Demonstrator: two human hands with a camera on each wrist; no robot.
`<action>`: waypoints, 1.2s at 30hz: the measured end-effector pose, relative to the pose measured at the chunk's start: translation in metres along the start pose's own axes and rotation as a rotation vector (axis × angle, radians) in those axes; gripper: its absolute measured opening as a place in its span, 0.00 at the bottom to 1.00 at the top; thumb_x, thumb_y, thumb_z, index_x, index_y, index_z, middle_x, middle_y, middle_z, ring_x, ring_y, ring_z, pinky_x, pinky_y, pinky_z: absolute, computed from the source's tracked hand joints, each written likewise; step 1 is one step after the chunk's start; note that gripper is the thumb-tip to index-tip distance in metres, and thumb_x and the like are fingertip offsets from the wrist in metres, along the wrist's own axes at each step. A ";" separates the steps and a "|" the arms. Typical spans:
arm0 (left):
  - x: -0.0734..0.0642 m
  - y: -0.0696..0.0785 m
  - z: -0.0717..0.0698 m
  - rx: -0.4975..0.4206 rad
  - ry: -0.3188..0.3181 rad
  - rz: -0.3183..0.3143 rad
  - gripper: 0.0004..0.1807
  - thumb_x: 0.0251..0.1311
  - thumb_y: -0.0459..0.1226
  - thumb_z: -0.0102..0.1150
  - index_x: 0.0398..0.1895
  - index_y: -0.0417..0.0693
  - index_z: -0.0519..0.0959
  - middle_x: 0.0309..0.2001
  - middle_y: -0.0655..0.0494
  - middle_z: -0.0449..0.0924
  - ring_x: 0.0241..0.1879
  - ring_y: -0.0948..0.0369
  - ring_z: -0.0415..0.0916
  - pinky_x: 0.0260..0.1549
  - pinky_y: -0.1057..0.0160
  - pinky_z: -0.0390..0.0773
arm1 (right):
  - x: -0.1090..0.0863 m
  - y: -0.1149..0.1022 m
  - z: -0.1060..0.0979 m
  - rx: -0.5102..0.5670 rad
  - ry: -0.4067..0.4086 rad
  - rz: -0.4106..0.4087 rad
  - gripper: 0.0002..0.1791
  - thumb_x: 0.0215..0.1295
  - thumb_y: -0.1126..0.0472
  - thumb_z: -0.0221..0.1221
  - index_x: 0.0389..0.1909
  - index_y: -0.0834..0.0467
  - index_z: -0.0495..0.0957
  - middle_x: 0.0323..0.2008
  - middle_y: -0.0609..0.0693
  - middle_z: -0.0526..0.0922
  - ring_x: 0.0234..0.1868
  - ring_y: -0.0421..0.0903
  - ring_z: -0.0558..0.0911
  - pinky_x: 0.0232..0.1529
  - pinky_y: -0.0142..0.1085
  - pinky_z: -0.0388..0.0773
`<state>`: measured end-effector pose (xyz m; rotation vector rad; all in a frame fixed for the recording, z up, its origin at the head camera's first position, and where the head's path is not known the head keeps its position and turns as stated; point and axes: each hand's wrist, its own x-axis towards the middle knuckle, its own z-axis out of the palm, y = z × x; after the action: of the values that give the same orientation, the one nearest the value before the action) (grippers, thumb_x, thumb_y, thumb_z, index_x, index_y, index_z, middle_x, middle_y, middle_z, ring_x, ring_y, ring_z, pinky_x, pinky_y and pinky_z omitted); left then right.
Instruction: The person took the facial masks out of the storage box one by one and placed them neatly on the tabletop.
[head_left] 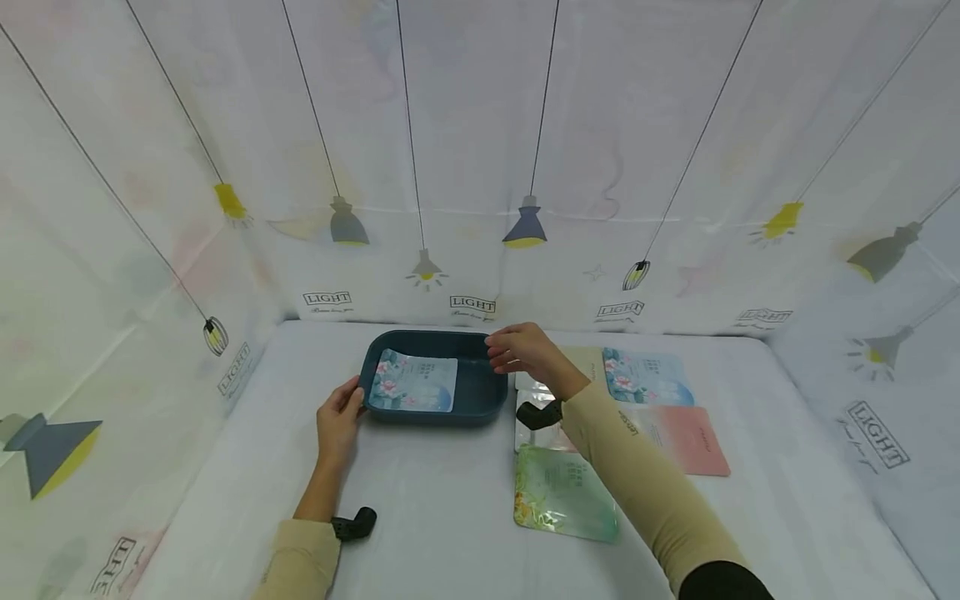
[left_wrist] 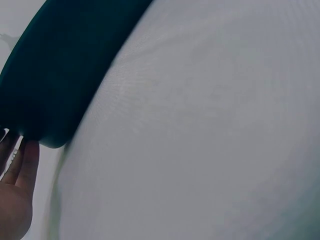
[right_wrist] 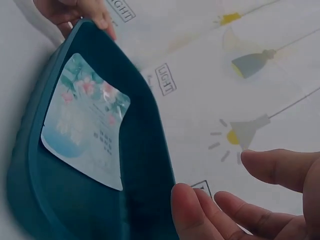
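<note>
A dark teal tray [head_left: 480, 406] stands on the white table with a blue floral sachet [head_left: 416, 382] lying flat in its left part. My left hand [head_left: 340, 421] grips the tray's left end, and its fingers [left_wrist: 30, 162] touch the outer wall in the left wrist view. At the tray's back right corner is my right hand [head_left: 525, 352]. The right wrist view shows its thumb [right_wrist: 275, 167] apart from the fingers and nothing between them; one fingertip is beside the rim.
Right of the tray lie a second blue floral sachet [head_left: 648, 377], a pink one [head_left: 693, 437], a green one [head_left: 564, 492] and a beige one [head_left: 588, 360]. My right forearm partly covers the group. A lamp-patterned cloth [head_left: 465, 150] rises behind the table.
</note>
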<state>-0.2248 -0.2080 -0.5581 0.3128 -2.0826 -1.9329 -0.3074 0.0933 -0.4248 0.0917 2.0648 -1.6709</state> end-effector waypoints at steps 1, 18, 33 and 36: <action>0.000 0.000 0.001 -0.003 -0.006 -0.006 0.22 0.62 0.46 0.49 0.57 0.49 0.70 0.56 0.50 0.73 0.53 0.56 0.72 0.41 0.76 0.78 | 0.002 -0.001 0.003 -0.005 0.007 0.006 0.20 0.59 0.58 0.58 0.50 0.64 0.71 0.47 0.63 0.76 0.43 0.57 0.80 0.42 0.41 0.81; 0.000 0.002 0.000 0.026 0.003 -0.010 0.22 0.63 0.46 0.48 0.58 0.48 0.70 0.58 0.50 0.72 0.54 0.55 0.73 0.41 0.78 0.77 | 0.041 0.023 0.064 -0.156 -0.009 0.109 0.22 0.54 0.59 0.61 0.47 0.67 0.72 0.46 0.65 0.77 0.45 0.59 0.80 0.46 0.46 0.79; -0.001 0.002 -0.001 0.015 -0.015 -0.023 0.21 0.64 0.43 0.48 0.59 0.48 0.69 0.59 0.49 0.70 0.56 0.54 0.71 0.41 0.79 0.76 | 0.058 0.041 0.080 -0.302 0.059 0.163 0.20 0.52 0.62 0.62 0.45 0.67 0.73 0.37 0.57 0.77 0.34 0.53 0.81 0.34 0.41 0.82; -0.001 0.002 -0.001 0.014 -0.016 -0.020 0.21 0.64 0.42 0.47 0.59 0.47 0.68 0.59 0.47 0.70 0.56 0.53 0.71 0.40 0.80 0.76 | 0.059 0.041 0.081 -0.294 0.076 0.171 0.21 0.52 0.63 0.63 0.46 0.67 0.73 0.38 0.57 0.78 0.35 0.53 0.81 0.37 0.41 0.82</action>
<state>-0.2236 -0.2080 -0.5558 0.3230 -2.1118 -1.9389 -0.3198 0.0129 -0.4970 0.2304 2.2651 -1.2684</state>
